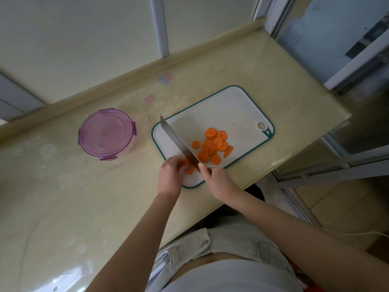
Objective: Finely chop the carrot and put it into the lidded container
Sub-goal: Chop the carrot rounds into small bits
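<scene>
**Spotter:** From the head view, your left hand (170,172) is curled over a few carrot pieces (188,165) at the near left corner of the cutting board (231,106), pinching them in place. Your right hand (219,180) is wrapped round the handle of the kitchen knife (179,142), with one fingertip up at the heel of the blade.

**Coach:** That's where I'd worry. The blade sits right beside your left fingertips, and I can't tell whether it touches them. If a small round piece rolls under the edge, the knife could skid toward those fingers.

**Spotter:** The pieces you're cutting also lie close to the board's near rim. A hard chop could flick them onto the countertop (84,197).

**Coach:** The pile of carrot slices (212,144) in the middle of the board, right of the blade, is thick rounds and not yet fine. Leave those as they are and the job falls short.

**Spotter:** The purple-lidded container (106,133) stands well to the left of the board with its lid on. You'll need a free hand to open it, and carrying loose bits across that gap invites spills.
</scene>
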Demonstrator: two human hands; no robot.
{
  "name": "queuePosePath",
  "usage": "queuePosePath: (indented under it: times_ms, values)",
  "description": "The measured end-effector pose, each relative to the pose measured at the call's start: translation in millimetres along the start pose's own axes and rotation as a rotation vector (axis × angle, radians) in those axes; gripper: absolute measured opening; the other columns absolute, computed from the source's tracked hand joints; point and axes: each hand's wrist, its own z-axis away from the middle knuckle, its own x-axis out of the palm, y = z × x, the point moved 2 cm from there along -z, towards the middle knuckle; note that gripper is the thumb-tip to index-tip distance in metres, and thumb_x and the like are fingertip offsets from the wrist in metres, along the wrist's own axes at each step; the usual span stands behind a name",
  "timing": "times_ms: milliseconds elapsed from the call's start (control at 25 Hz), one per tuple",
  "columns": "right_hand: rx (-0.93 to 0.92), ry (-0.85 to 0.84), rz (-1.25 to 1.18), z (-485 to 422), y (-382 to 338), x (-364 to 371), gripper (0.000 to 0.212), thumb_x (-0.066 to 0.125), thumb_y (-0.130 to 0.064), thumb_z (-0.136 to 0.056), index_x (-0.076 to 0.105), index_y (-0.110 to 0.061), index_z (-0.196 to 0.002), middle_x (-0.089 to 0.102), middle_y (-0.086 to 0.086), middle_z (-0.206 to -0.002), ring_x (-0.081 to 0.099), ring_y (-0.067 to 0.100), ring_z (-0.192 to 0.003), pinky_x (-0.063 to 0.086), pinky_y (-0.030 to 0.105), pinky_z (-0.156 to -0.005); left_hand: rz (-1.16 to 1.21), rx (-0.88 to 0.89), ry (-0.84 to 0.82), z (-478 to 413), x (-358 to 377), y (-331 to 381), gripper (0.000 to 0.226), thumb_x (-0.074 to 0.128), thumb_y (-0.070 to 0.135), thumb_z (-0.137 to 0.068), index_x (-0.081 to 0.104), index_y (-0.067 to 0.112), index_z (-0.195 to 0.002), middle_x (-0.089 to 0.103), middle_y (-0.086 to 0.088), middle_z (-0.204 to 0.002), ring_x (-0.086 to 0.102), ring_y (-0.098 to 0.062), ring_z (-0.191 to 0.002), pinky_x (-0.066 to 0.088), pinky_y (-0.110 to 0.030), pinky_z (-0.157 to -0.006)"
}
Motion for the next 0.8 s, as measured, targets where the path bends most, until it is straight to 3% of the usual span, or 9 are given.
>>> queuePosePath:
  times_ms: [120,480,800]
  values:
    - [0.019,-0.009,-0.079,-2,3,-5,0.056,0.032,-0.045,-0.100,0.031,-0.014,-0.054,0.034,-0.003,-0.049,0.033,0.006,-0.041,0.027,0.018,-0.046,-0.016,-0.016,-0.011,-1,-2,5,0.018,0.060,0.006,-0.087,0.065,0.007,-0.104,0.062,-0.005,-0.093,0.055,-0.012,-0.081,0.042,-0.017,-0.074]
    - [0.022,0.030,-0.093,0,-3,-9,0.058,0.032,-0.049,-0.098,0.034,-0.015,-0.052,0.039,-0.002,-0.050,0.040,0.011,-0.047,0.032,0.024,-0.052,-0.089,-0.005,-0.018,-4,0,5,0.012,0.060,0.007,-0.087,0.072,0.004,-0.085,0.059,-0.009,-0.086,0.048,-0.015,-0.074,0.029,-0.012,-0.065]
    - [0.034,-0.006,-0.048,6,-6,-15,0.059,0.033,-0.050,-0.098,0.032,-0.013,-0.052,0.037,-0.002,-0.049,0.037,0.010,-0.044,0.029,0.023,-0.049,-0.075,0.031,0.026,-1,-5,5,0.013,0.061,0.006,-0.087,0.070,0.002,-0.094,0.061,-0.012,-0.087,0.055,-0.022,-0.079,0.036,-0.019,-0.070]
